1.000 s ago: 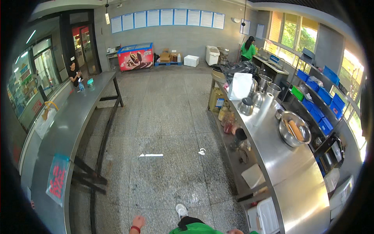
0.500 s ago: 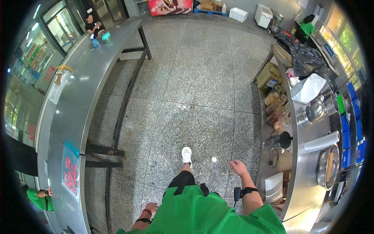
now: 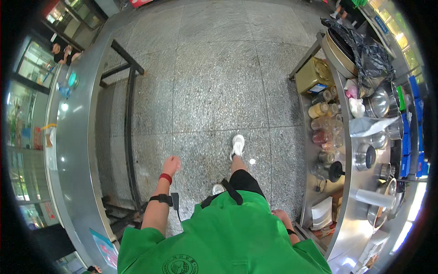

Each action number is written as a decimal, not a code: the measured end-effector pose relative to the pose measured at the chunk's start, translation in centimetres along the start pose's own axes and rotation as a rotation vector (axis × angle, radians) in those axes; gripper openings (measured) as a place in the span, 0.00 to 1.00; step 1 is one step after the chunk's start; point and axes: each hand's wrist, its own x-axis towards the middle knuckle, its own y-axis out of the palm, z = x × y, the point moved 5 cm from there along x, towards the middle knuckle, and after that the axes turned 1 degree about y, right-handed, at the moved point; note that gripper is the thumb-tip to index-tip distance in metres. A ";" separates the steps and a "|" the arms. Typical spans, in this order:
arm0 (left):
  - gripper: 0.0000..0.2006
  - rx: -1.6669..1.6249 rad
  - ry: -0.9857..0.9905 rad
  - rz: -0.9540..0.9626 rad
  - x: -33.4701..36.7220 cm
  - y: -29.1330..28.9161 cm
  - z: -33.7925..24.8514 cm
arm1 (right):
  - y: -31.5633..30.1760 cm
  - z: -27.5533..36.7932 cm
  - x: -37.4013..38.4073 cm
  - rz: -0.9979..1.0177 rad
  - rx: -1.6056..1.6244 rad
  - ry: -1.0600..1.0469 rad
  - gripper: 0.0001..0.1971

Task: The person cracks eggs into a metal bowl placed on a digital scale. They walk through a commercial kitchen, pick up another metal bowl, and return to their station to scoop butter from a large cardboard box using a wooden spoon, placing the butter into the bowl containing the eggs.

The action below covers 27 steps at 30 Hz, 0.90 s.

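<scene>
So my left hand [image 3: 172, 165] is out in front of me over the speckled floor [image 3: 214, 82], red band [image 3: 166, 176] on the wrist and a black strap [image 3: 160, 198] with a little box further up. I'm seeing it mostly from the back, so I can't tell whether the fingers are spread or folded. Right hand [image 3: 279, 214] is down by my hip, half tucked behind my green shirt [image 3: 237, 228], so no clue how wide that one is either.

Closest thing to my right hand is the steel counter [image 3: 356, 228], off to my right and apart from the hand. Its lower shelf has jars [image 3: 321, 137], a dark-lidded jug [image 3: 336, 170] and a gold tin [image 3: 314, 76]. Up top: a white roll [image 3: 374, 198] lying across a steel bowl [image 3: 375, 217], a pot [image 3: 365, 156], and a crumpled black bag [image 3: 374, 55] at the far end.

On my left, well apart from the left hand, runs a long steel table [image 3: 82, 137] with a turquoise container [image 3: 73, 79] just beside a blue bottle [image 3: 63, 90]. Someone in black [image 3: 60, 55] is at its far end. One white shoe [image 3: 237, 145] of mine is stuck out ahead.
</scene>
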 end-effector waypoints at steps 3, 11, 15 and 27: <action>0.14 -0.038 -0.020 -0.037 6.5 1.5 -7.0 | -6.3 6.2 4.4 -0.222 -0.607 -0.332 0.23; 0.14 0.819 0.147 0.480 13.3 2.3 -10.5 | -37.9 29.0 20.7 -0.290 -0.130 -0.252 0.16; 0.13 0.781 0.145 0.542 17.2 5.2 -20.8 | -55.2 41.2 23.6 -0.509 0.607 -0.180 0.14; 0.13 1.579 0.402 0.704 59.6 18.4 -52.2 | -70.6 43.0 35.1 -0.252 0.950 0.239 0.12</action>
